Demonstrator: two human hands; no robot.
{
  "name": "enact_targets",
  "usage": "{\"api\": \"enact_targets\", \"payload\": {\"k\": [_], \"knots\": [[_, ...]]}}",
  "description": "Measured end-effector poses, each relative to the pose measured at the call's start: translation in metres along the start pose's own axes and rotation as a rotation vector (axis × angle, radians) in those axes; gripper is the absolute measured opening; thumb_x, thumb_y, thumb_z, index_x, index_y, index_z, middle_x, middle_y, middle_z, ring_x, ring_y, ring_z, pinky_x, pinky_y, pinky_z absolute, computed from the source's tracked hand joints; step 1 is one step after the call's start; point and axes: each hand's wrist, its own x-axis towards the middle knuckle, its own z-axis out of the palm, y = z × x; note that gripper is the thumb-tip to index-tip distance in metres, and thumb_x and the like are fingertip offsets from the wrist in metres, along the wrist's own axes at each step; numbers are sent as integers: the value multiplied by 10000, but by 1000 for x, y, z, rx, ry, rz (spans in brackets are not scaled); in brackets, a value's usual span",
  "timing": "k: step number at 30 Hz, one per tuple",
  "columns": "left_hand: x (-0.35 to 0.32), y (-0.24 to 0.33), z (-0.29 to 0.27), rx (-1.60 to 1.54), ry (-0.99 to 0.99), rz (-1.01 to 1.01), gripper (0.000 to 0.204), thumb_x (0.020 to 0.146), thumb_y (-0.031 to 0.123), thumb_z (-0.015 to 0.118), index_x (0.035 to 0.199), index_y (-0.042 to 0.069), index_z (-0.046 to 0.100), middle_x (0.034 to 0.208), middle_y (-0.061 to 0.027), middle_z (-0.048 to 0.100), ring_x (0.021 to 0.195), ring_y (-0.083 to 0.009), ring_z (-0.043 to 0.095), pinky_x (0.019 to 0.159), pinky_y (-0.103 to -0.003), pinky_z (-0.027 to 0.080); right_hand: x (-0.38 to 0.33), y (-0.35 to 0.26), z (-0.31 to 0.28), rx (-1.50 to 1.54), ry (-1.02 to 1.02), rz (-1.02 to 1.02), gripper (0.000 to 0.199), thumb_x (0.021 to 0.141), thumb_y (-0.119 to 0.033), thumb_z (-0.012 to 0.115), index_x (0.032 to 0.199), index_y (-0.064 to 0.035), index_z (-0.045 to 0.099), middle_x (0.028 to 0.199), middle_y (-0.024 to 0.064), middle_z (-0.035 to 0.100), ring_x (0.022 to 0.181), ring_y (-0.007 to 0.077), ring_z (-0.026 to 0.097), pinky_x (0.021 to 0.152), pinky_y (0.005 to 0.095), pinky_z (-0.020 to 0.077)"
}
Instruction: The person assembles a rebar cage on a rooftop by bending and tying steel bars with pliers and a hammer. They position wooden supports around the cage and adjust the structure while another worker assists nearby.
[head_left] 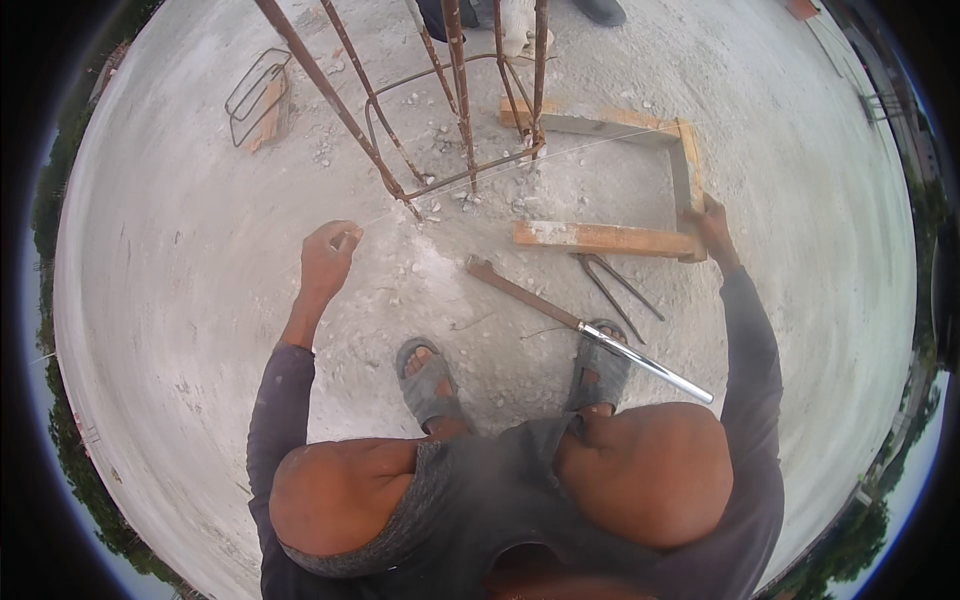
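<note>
Left hand (330, 262): fingers pinched on a thin string (610, 138) running right to the wooden frame (600, 238). Right hand (714, 228): fingers grasping the frame's near right corner. The three-sided frame lies on the concrete floor (180, 300), open leftward. Obstructions: upright rebar (460, 90) far, between the hands; chrome-sleeved bar (645, 362) and forked rod (610, 297) near. Wire loops (262, 85) lie far left. Floor extends beyond both hands.

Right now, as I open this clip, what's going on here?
A crouching person's left hand pinches a thin string, which runs past upright steel bars toward the far right corner of a three-sided wooden frame. The right hand holds that frame near its closer right corner. A long-handled tool lies in front, untouched by either hand.
</note>
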Motion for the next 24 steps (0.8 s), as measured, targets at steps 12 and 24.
{"api": "enact_targets", "payload": {"k": [12, 24], "knots": [[-6, 7, 5, 10, 64, 52, 185, 901, 158, 697, 993, 1, 728, 970, -146, 725, 837, -254, 687, 778, -350, 524, 63, -65, 111, -6, -215, -201, 567, 750, -90, 738, 1295, 25, 633, 1043, 115, 726, 910, 171, 690, 821, 324, 538], [-8, 2, 18, 105, 179, 113, 137, 877, 183, 724, 936, 61, 729, 865, -81, 702, 839, -271, 636, 882, -405, 447, 75, -102, 184, 48, -324, -280, 610, 714, -79, 778, 1294, 31, 625, 1118, 124, 721, 988, 178, 667, 911, 307, 505]]}}
